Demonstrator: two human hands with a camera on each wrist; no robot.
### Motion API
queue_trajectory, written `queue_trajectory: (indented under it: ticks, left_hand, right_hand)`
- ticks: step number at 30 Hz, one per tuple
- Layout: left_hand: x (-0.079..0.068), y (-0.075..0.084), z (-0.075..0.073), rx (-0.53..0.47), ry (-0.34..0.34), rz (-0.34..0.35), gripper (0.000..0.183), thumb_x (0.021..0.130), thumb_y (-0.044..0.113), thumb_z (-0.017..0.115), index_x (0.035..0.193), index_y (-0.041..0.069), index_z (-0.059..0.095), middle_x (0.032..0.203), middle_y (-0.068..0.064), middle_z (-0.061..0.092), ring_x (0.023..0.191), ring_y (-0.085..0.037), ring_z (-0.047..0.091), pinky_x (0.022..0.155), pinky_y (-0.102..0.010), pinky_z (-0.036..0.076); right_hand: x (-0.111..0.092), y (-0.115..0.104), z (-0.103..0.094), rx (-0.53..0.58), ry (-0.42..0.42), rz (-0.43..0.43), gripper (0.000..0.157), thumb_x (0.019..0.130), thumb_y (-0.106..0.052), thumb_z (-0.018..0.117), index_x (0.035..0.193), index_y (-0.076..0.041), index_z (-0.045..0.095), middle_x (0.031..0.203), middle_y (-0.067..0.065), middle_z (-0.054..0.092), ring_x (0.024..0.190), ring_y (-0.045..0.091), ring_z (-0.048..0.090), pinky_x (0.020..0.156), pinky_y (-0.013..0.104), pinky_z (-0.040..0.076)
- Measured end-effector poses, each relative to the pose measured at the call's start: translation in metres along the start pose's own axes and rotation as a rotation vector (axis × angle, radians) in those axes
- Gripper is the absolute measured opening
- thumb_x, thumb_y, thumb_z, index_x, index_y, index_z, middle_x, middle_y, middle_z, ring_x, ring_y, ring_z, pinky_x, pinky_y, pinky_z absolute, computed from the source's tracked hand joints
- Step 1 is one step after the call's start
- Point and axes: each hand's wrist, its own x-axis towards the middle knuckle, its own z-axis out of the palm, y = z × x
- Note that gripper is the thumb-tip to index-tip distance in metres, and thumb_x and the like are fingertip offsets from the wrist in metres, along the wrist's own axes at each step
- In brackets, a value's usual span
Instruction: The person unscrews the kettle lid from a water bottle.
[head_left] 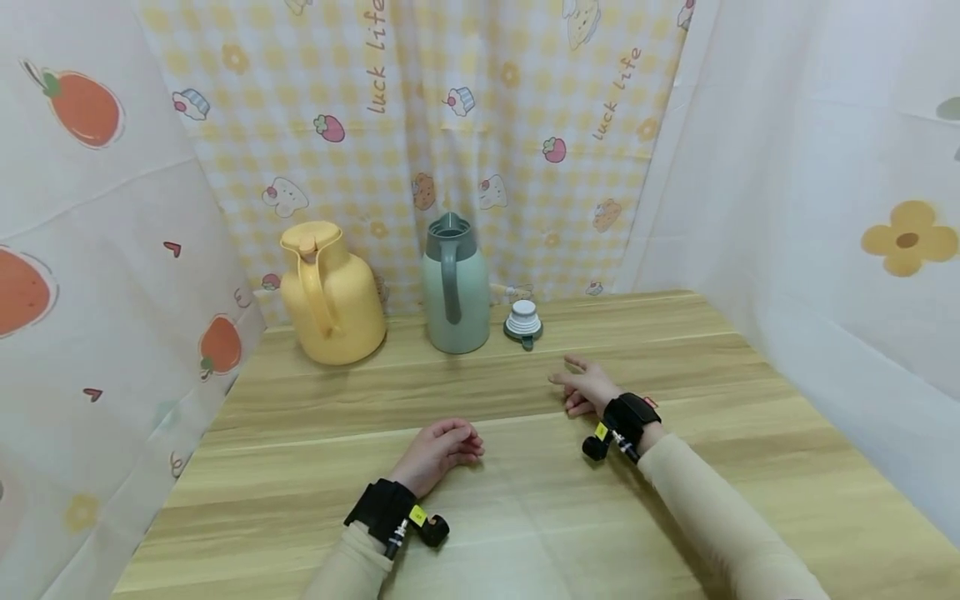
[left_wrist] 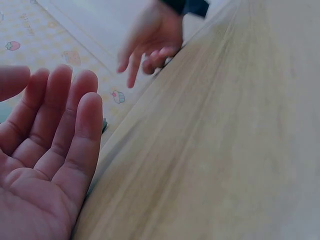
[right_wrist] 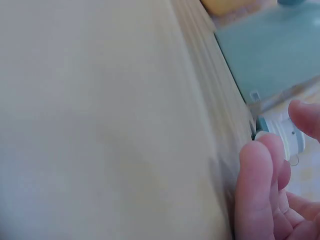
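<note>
A green thermos jug [head_left: 459, 300] with a grey-green collar and handle stands upright near the back of the table, its top uncovered. Beside its base on the right sits a white and grey-green stopper [head_left: 523, 320], wide side down. My right hand [head_left: 588, 387] is just in front of the stopper and to its right, fingers loosely extended and apart from it. In the right wrist view, the stopper [right_wrist: 282, 137] appears beyond the fingertips. My left hand [head_left: 441, 454] rests at the table's middle, palm turned inward, fingers [left_wrist: 60, 110] gently bent and holding nothing.
A yellow jug [head_left: 337, 304] with its lid on stands at the back left. The wood-grain table [head_left: 300, 467] runs back to a yellow checked curtain [head_left: 510, 100]. White printed curtains hang on the left and right sides.
</note>
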Motion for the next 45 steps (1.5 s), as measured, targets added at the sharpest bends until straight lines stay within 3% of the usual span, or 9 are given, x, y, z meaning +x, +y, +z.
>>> queue_trajectory:
  ticks: [13, 22, 29, 34, 39, 42, 45]
  left_hand:
    - [-0.012, 0.002, -0.015, 0.046, 0.075, 0.023, 0.012, 0.100, 0.013, 0.054, 0.094, 0.007, 0.063, 0.092, -0.006, 0.066, 0.085, -0.017, 0.064, 0.079, -0.030, 0.053]
    - [-0.004, 0.018, -0.022, 0.123, 0.145, 0.055, 0.016, 0.099, 0.012, 0.055, 0.098, -0.002, 0.061, 0.091, -0.007, 0.066, 0.084, -0.017, 0.064, 0.078, -0.030, 0.053]
    - [-0.005, 0.031, -0.026, 0.118, 0.180, 0.099, 0.013, 0.099, 0.010, 0.055, 0.094, 0.002, 0.062, 0.089, -0.007, 0.066, 0.083, -0.017, 0.064, 0.077, -0.030, 0.053]
    - [-0.018, 0.025, -0.028, 0.129, 0.184, 0.088, 0.013, 0.100, 0.010, 0.054, 0.092, 0.004, 0.063, 0.090, -0.008, 0.066, 0.084, -0.018, 0.064, 0.079, -0.031, 0.053]
    - [-0.023, 0.013, -0.021, 0.130, 0.170, 0.086, 0.014, 0.099, 0.010, 0.055, 0.094, -0.001, 0.062, 0.089, -0.008, 0.066, 0.083, -0.018, 0.065, 0.077, -0.031, 0.053]
    - [-0.019, 0.006, -0.012, 0.126, 0.123, 0.072, 0.020, 0.099, 0.010, 0.055, 0.103, -0.009, 0.059, 0.091, -0.008, 0.067, 0.084, -0.018, 0.066, 0.078, -0.031, 0.053]
    - [-0.016, 0.003, -0.003, 0.165, 0.074, 0.065, 0.027, 0.099, 0.012, 0.056, 0.110, -0.013, 0.057, 0.097, -0.012, 0.067, 0.090, -0.020, 0.066, 0.082, -0.034, 0.053]
  right_hand:
    - [-0.064, 0.039, 0.020, -0.004, -0.214, -0.028, 0.076, 0.092, -0.027, 0.068, 0.150, -0.003, 0.026, 0.071, 0.004, 0.055, 0.050, 0.012, 0.057, 0.047, 0.028, 0.052]
    - [-0.102, 0.042, 0.027, 0.013, -0.336, -0.108, 0.072, 0.095, -0.024, 0.064, 0.149, 0.004, 0.026, 0.069, 0.004, 0.056, 0.053, 0.012, 0.058, 0.049, 0.028, 0.053]
    - [-0.099, 0.030, 0.031, 0.029, -0.348, -0.118, 0.068, 0.096, -0.025, 0.062, 0.149, 0.003, 0.027, 0.071, 0.005, 0.057, 0.055, 0.013, 0.059, 0.050, 0.028, 0.053]
    - [-0.086, 0.028, 0.040, 0.073, -0.430, -0.068, 0.063, 0.101, -0.025, 0.054, 0.149, 0.004, 0.026, 0.076, 0.002, 0.055, 0.058, 0.011, 0.060, 0.053, 0.029, 0.054]
    - [-0.063, 0.024, 0.052, 0.094, -0.438, -0.047, 0.059, 0.103, -0.029, 0.049, 0.147, 0.004, 0.029, 0.077, -0.003, 0.056, 0.062, 0.010, 0.059, 0.057, 0.029, 0.054]
    - [-0.052, 0.024, 0.053, 0.164, -0.424, -0.059, 0.060, 0.104, -0.030, 0.047, 0.147, 0.006, 0.026, 0.077, -0.003, 0.059, 0.065, 0.010, 0.060, 0.063, 0.029, 0.055]
    - [-0.054, 0.031, 0.045, 0.307, -0.433, -0.112, 0.059, 0.106, -0.027, 0.041, 0.150, 0.007, 0.019, 0.079, -0.001, 0.062, 0.073, 0.013, 0.062, 0.072, 0.033, 0.055]
